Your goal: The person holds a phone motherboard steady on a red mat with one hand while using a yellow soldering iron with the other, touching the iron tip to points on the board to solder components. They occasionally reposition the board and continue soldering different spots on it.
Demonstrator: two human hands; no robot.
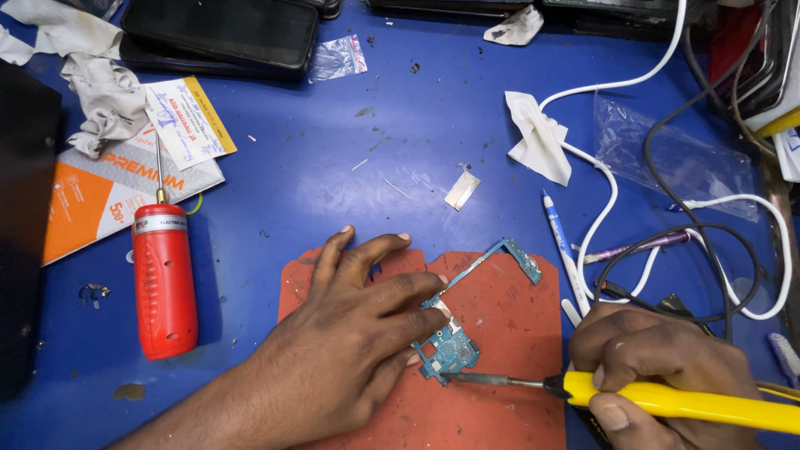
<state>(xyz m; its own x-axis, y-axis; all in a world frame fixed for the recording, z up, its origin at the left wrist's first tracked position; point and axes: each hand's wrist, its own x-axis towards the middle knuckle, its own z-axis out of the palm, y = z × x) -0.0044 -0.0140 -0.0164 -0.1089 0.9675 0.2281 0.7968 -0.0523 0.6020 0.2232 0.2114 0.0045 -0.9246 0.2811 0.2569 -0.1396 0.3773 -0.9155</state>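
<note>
The left hand lay flat, fingers spread, pinning the board to the red mat on the counter. The right hand gripped the iron, tip at the board's lower edge. Firm pressure and a steady, brief touch would serve best.

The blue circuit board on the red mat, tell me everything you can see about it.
The blue circuit board is thin and L-shaped: a wider block of small metal-capped parts at the bottom, a narrow strip running up and right to a small end piece. It lies flat on the red mat. The left hand presses its fingers on the lower part, and the metal tip of the yellow-handled iron, held in the right hand, touches its bottom edge.
</note>
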